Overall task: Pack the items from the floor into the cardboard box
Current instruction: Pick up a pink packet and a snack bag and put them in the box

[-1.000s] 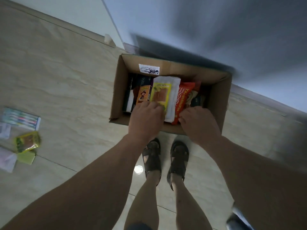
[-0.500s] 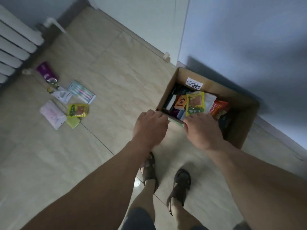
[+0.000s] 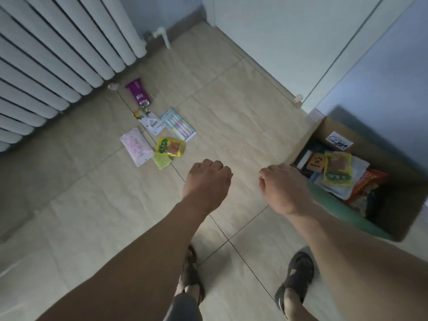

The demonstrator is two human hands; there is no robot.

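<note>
A big white radiator (image 3: 58, 54) fills the far left. On the floor (image 3: 231, 112) just in front of it lies a small pile of things to pack. There is a purple tube (image 3: 138, 91) nearest the radiator. Next come a white card pack (image 3: 152, 122) and a pack of pens (image 3: 178, 124). Closer to the person are a pink pack (image 3: 137, 147), a yellow snack bag (image 3: 170, 147) and a little green packet (image 3: 162, 161) that peeks out from under the snack bag.

The left hand (image 3: 207, 181) hangs in the air above the floor, near the pile but not touching it. Its fingers are curled in loosely and hold nothing. The right hand (image 3: 283, 188) hangs just beside the box, and it holds nothing too. Its fingers curl downward, loosely.

The cardboard box (image 3: 391, 223) sits on the floor at the far right, by the wall. It is already stuffed with bags, and another yellow snack bag lies on top.

What could go wrong? The things on the floor are flat and thin, so fingers could slip on them. The green packet could get left behind because it hides under the bag. The box looks full, so new things could slide off the top.
</note>
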